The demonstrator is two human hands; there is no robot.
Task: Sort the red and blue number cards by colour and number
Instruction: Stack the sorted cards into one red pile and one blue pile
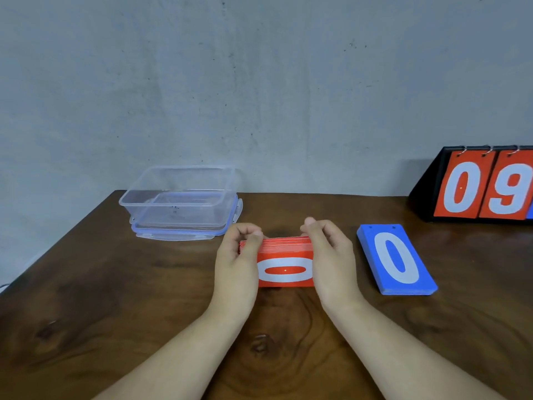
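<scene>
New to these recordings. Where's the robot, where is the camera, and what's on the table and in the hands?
There is no robot: a person works with bare hands, filmed by a head-worn camera looking down. The left hand and right hand grip the ends of a red card stack, stood on edge on the wooden table, front card 0. To its right a blue card stack lies flat, 0 on top. Back left stands a clear plastic box; far right, a flip scoreboard shows 0 and 9.
</scene>
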